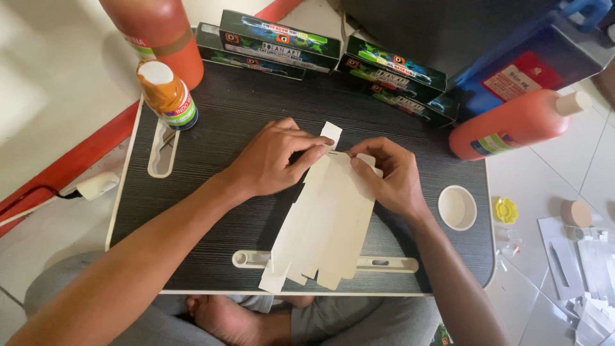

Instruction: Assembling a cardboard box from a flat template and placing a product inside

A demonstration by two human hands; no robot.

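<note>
A flat, unfolded white cardboard box blank point(323, 221) lies lengthwise on the middle of the dark wood-grain lap desk point(192, 192), its near tabs overhanging the slot at the near edge. The left hand point(275, 160) lies palm-down on the far left part of the blank, fingers together, pressing it flat so it cannot slide. The right hand point(391, 176) pinches the far right edge of the blank between thumb and curled fingers, apparently bending a flap along its crease. A small orange glue bottle point(168, 95) stands far left, a round white cup point(457, 207) sits right, and printed boxes point(278, 41) line the far edge, all within reach.
</note>
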